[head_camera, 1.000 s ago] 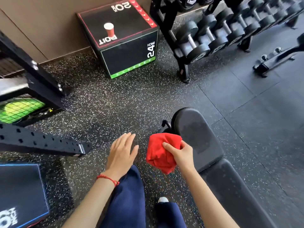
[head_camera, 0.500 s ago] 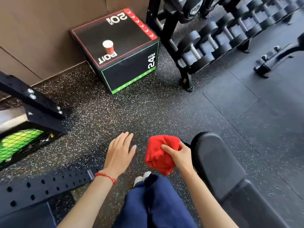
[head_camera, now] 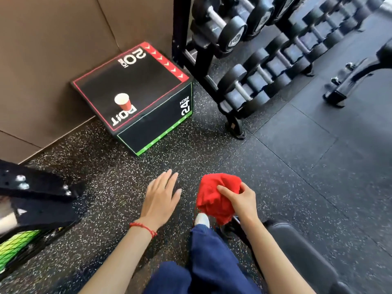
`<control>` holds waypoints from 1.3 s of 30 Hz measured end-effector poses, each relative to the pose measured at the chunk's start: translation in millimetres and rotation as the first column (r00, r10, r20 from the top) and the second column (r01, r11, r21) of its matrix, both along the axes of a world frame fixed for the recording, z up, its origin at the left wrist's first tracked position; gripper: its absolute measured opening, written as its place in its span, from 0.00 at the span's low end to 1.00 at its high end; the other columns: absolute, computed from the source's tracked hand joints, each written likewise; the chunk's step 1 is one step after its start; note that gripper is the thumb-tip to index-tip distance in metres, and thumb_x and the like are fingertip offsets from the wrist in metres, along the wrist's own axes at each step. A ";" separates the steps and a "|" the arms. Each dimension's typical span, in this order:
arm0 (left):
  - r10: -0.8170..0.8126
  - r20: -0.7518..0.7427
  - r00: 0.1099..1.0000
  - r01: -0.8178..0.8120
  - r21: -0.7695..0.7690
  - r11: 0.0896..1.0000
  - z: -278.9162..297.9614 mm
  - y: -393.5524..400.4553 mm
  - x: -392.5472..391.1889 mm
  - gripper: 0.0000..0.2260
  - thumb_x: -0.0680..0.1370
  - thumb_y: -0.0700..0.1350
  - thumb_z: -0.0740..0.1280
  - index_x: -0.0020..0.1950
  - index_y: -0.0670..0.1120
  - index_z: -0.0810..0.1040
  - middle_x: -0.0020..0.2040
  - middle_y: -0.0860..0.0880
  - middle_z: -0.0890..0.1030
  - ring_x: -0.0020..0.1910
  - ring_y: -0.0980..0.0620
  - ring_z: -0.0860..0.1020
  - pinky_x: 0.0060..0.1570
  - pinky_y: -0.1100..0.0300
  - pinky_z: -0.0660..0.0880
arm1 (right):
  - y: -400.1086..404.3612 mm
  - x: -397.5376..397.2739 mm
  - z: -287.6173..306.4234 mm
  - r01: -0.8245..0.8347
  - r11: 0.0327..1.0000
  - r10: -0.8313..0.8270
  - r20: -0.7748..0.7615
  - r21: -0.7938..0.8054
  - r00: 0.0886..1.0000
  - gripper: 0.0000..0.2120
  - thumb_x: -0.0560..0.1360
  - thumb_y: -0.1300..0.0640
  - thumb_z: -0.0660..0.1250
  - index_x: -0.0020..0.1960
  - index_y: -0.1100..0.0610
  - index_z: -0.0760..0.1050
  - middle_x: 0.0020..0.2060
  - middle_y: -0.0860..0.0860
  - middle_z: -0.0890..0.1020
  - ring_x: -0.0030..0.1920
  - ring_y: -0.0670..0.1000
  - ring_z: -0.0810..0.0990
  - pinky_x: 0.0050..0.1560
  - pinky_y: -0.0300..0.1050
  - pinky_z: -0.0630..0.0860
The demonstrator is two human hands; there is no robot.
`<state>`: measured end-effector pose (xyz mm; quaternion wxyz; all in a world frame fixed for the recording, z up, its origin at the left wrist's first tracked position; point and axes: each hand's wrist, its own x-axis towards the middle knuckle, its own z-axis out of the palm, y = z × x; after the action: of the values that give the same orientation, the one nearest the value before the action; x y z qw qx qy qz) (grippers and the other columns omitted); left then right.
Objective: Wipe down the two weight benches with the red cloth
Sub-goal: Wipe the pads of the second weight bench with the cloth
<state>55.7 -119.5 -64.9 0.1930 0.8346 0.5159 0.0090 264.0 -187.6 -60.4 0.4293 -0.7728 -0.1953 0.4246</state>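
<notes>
A bunched red cloth (head_camera: 214, 198) hangs in the air in front of me, gripped by my right hand (head_camera: 240, 201) with the thumb across its top. My left hand (head_camera: 160, 198) floats beside it with fingers straight, holding nothing. The black padded weight bench (head_camera: 301, 251) lies at the lower right, its end just below and right of my right forearm. A second bench's black frame and foot (head_camera: 350, 81) show at the far right edge.
A black plyo box (head_camera: 135, 85) with a red paper cup (head_camera: 124, 101) on top stands against the brown wall. A dumbbell rack (head_camera: 254, 66) fills the upper right. A black rack beam (head_camera: 38, 187) and green netting (head_camera: 17, 247) sit at left. My blue trouser leg and white shoe (head_camera: 202, 219) are below.
The view has swung forward and left: the bench has slid toward the lower right corner and the plyo box looms nearer. Both hands keep their pose, the cloth still in the right.
</notes>
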 end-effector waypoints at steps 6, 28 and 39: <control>-0.105 -0.005 0.994 0.105 0.036 0.994 4.7 81.1 45.1 0.24 0.76 0.52 0.54 0.62 0.38 0.76 0.61 0.39 0.77 0.59 0.41 0.76 0.55 0.43 0.73 | 67.1 47.6 10.8 0.066 0.998 -0.067 0.020 0.017 0.998 0.10 0.63 0.61 0.77 0.39 0.57 0.77 0.33 0.48 0.80 0.33 0.43 0.75 0.31 0.30 0.70; -0.655 0.006 0.755 0.653 0.086 0.753 -10.5 322.1 226.2 0.25 0.77 0.54 0.52 0.62 0.39 0.77 0.61 0.40 0.77 0.59 0.42 0.76 0.55 0.49 0.73 | 180.7 131.4 -2.6 0.752 0.658 -0.745 -0.187 -0.043 0.641 0.10 0.64 0.60 0.76 0.43 0.56 0.79 0.41 0.52 0.83 0.41 0.51 0.79 0.49 0.47 0.75; -0.844 0.018 0.537 0.839 0.099 0.536 -19.0 283.2 387.3 0.23 0.76 0.51 0.55 0.60 0.36 0.77 0.58 0.38 0.78 0.56 0.40 0.77 0.53 0.45 0.76 | 125.8 247.8 -14.0 0.892 0.446 -0.878 -0.230 -0.073 0.420 0.12 0.65 0.63 0.75 0.47 0.60 0.78 0.40 0.52 0.82 0.37 0.47 0.79 0.34 0.34 0.77</control>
<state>442.9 163.6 -83.9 0.1572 0.9858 0.0445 -0.0383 511.8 -61.8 -74.4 0.6312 -0.6903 0.2793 0.2170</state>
